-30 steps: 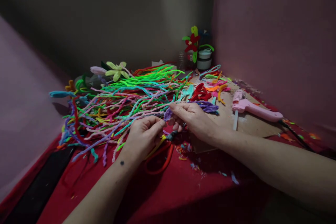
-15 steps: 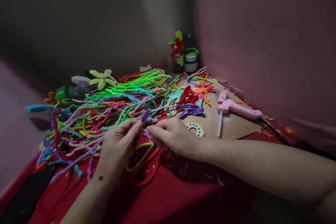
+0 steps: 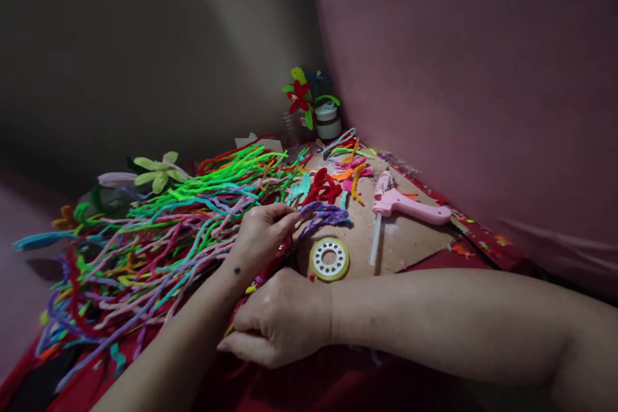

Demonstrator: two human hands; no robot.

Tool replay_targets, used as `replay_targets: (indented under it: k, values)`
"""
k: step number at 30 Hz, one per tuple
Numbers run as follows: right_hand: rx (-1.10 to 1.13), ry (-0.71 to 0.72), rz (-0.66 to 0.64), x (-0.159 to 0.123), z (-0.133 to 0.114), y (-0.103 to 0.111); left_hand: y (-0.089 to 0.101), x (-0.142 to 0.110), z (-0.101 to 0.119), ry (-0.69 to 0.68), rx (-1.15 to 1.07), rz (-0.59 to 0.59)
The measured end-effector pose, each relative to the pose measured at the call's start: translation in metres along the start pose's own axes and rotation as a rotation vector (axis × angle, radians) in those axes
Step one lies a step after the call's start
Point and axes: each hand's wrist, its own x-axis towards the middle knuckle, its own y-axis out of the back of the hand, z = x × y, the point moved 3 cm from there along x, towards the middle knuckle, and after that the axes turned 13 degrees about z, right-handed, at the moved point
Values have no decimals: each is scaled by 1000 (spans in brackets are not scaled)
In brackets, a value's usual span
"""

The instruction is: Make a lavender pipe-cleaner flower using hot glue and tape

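My left hand (image 3: 265, 230) reaches over the heap of pipe cleaners (image 3: 193, 206), thumb and forefinger pinched at the near end of some bent purple pipe-cleaner pieces (image 3: 326, 214) on the cardboard. Lower and nearer to me, my right hand (image 3: 280, 318) is closed with its fingers curled toward the red cloth. A little yellow shows beside its fingertips, but what they grip is hidden. Just beyond that hand lies a roll of tape (image 3: 329, 259) with a yellow edge and a white, holed core.
A pink glue gun (image 3: 410, 205) lies on the cardboard (image 3: 420, 241), its clear glue stick pointing toward me and its cord running right. Red, orange and turquoise bent pieces (image 3: 323, 185) lie further back. Pipe-cleaner flowers (image 3: 298, 96) stand near a lidded container (image 3: 328, 121) in the corner.
My left hand has moved right and forward to the purple pieces. My right hand has dropped nearer to me, covering the yellow and red loops. The view has turned somewhat to the right.
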Motion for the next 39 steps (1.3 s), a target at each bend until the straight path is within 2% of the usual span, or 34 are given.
replay_targets:
  k: [3, 5, 10, 14, 17, 20, 22, 25, 28, 35, 39]
  values:
    - [-25, -19, -22, 1, 2, 0, -14, 11, -2, -29, 111, -53]
    - [-36, -24, -30, 2, 2, 1, -16, 15, -4, -71, 162, -48]
    - [-18, -11, -46, 1, -1, 2, 1, 9, -6, -132, 179, 48]
    - [-18, -2, 9, -2, -3, 5, 26, -6, -11, -171, 231, 146]
    - [16, 36, 46, -5, -4, 4, 55, -8, -19, -266, 385, 338]
    - [24, 56, 56, -6, -4, 1, 94, 3, -34, -410, 624, 574]
    - [22, 62, 50, -7, -5, -1, 116, 18, -51, -417, 804, 620]
    - [31, 64, 41, -7, -6, -1, 134, 39, -80, -379, 986, 516]
    - [40, 53, 44, -6, -7, 1, 137, 42, -102, -334, 1044, 421]
    - [53, 52, -13, -8, -12, 3, 121, 4, -118, -402, 1019, 353]
    - [52, 74, -22, -9, -15, 5, 113, -7, -123, -422, 987, 354]
